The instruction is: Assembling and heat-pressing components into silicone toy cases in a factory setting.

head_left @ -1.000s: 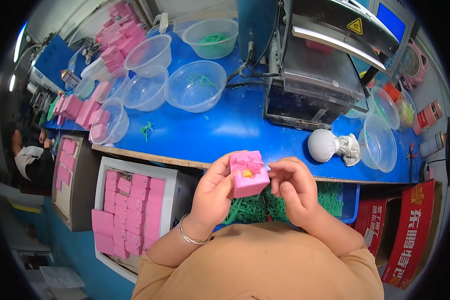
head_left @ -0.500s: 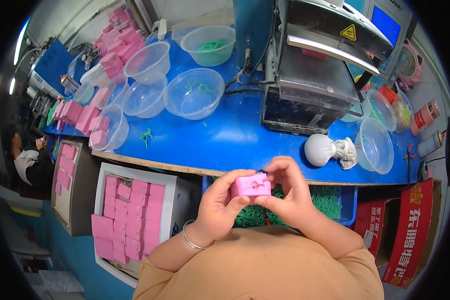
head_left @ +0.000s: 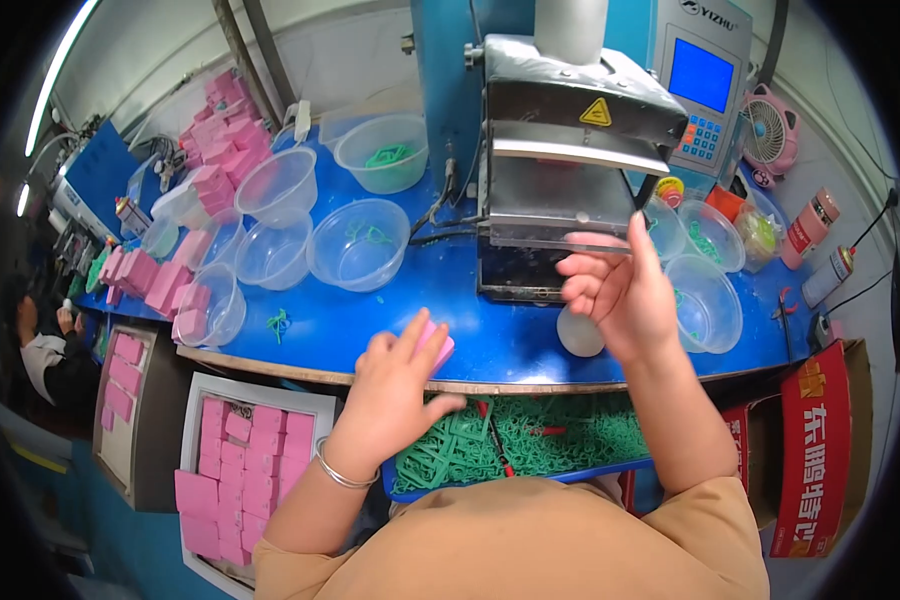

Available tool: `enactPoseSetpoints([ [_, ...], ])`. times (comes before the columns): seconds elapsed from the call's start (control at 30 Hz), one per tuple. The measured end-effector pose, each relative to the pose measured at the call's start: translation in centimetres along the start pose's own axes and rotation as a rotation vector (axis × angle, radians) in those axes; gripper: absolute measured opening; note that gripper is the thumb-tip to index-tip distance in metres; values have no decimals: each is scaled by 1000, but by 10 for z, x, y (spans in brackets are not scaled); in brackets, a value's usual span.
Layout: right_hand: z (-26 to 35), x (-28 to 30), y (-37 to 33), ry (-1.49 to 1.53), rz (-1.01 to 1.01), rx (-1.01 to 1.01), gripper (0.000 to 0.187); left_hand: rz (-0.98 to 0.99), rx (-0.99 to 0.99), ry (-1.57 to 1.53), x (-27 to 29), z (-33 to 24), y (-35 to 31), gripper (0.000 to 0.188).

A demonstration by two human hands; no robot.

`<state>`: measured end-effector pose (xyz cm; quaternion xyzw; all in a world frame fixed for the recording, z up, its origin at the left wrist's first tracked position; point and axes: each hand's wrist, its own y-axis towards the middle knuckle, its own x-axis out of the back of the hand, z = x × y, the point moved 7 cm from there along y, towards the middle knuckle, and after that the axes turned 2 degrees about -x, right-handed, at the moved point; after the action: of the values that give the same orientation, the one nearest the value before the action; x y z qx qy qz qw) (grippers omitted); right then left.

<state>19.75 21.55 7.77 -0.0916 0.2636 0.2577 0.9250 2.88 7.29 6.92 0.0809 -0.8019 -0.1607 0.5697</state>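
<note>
The left hand (head_left: 390, 395) lies over a pink block (head_left: 444, 354) at mid-frame, grip unclear; a nudge could tip it off the surface (head_left: 500, 350) into green scraps (head_left: 450, 445) below. The right hand (head_left: 628, 300), apart and loosely open, risks a pinch if it strays into the press (head_left: 560, 195), upper centre.

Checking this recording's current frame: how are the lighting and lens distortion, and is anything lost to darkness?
In the head view, the strip light at upper left is washed out to white; same view, the table's wooden front edge bows with the fisheye and black fills the corners; also there, the co-worker at far left is in shade, fine detail hard to tell.
</note>
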Motion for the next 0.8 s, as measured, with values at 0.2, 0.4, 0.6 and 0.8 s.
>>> enactPoseSetpoints([
  [0.2,-2,0,-30,-27,97,-74,42,189,69,-154,-4,23,-16,77],
  [0.4,-29,2,-101,328,384,-330,51,-304,122,-288,39,19,-20,83],
  [0.6,-69,-18,-112,-66,516,-730,57,-94,-160,-389,34,-53,4,83],
  [0.8,-64,11,-102,-242,358,-589,60,-130,149,-229,4,14,-1,77],
])
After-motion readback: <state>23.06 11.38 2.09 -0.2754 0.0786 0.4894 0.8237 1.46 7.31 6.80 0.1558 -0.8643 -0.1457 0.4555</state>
